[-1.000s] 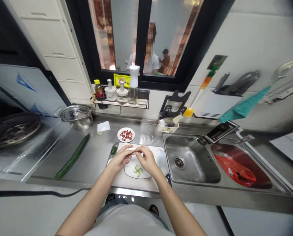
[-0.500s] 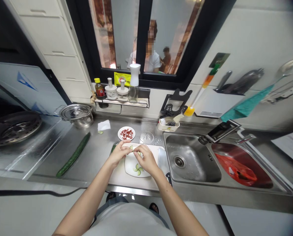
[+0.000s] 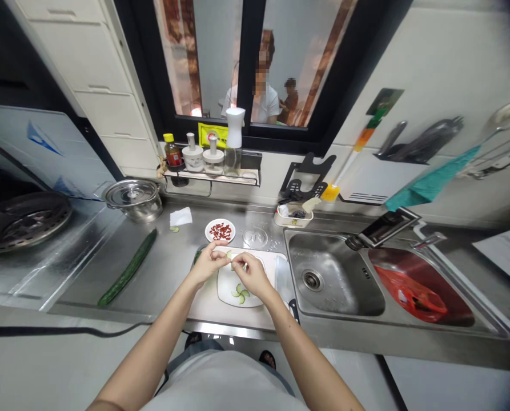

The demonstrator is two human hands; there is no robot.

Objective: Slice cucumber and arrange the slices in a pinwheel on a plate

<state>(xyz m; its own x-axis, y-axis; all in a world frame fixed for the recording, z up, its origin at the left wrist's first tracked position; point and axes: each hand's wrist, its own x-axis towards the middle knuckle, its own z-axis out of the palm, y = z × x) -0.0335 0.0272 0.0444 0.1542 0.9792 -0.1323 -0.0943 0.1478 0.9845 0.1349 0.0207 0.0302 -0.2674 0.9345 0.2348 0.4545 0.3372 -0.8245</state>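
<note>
My left hand [image 3: 209, 266] and my right hand [image 3: 252, 275] meet above a white plate [image 3: 225, 294]. Between their fingertips is a thin, pale green cucumber slice [image 3: 229, 254], partly hidden by the fingers; both hands are closed on it. Several curved cucumber slices [image 3: 240, 294] lie in a pinwheel on the plate. Under the plate is a pale cutting board [image 3: 204, 313]. A knife [image 3: 282, 277] rests along the board's right side, its dark handle towards me. Past my left hand, a dark green piece of cucumber [image 3: 197, 255] shows at the board's left edge.
Beyond my hands stands a white dish [image 3: 207, 232] of small red pieces. A whole cucumber [image 3: 128, 268] and a lidded steel pot [image 3: 140, 200] are to the left. On the right is a double sink [image 3: 336, 285] with a red bag [image 3: 413, 294]. A person [image 3: 265, 105] is visible through the window.
Both hands stay over the plate with the cucumber slice, their fingers shifting only slightly. The view has tilted a little; the slices on the plate look unchanged.
</note>
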